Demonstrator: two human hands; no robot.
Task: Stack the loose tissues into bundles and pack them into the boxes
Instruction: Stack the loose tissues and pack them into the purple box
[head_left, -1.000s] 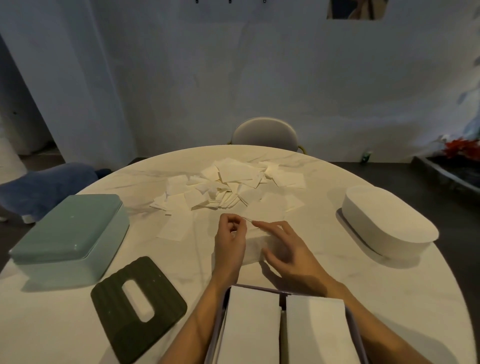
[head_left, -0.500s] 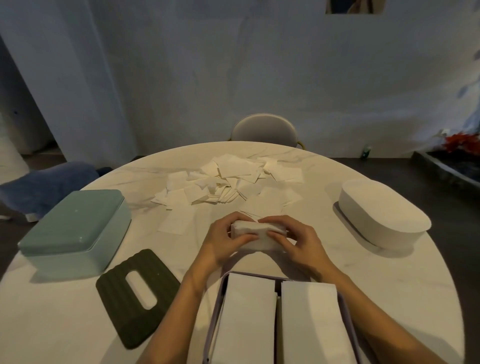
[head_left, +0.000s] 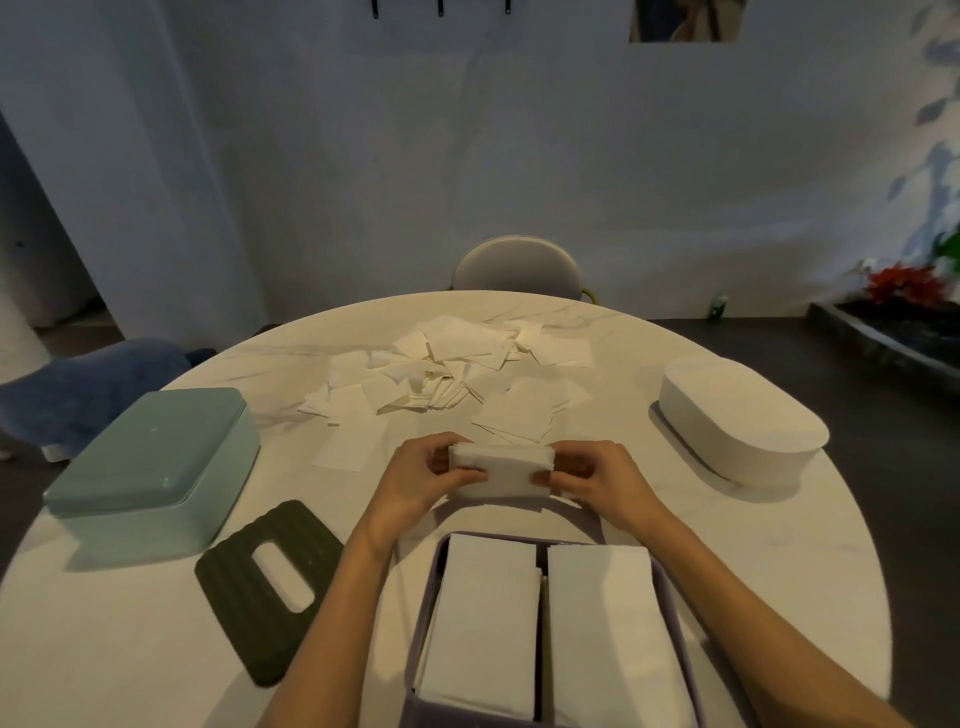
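A white tissue bundle (head_left: 501, 470) is held just above the round table, between both hands. My left hand (head_left: 418, 480) grips its left end and my right hand (head_left: 597, 478) grips its right end, fingers curled round the stack. Loose tissues (head_left: 447, 374) lie scattered across the far middle of the table. Right in front of me stands an open purple box (head_left: 426, 587) with two white tissue stacks (head_left: 545, 623) side by side inside it.
A closed teal box (head_left: 150, 462) sits at the left, and a dark green slotted lid (head_left: 270, 587) lies flat beside it. A white oval box (head_left: 737, 415) stands at the right. A chair (head_left: 519, 265) is behind the table's far edge.
One second ago the hands pinched a single tissue over the stack. Since then both hands have closed on the ends of the bundle and lifted it slightly towards me.
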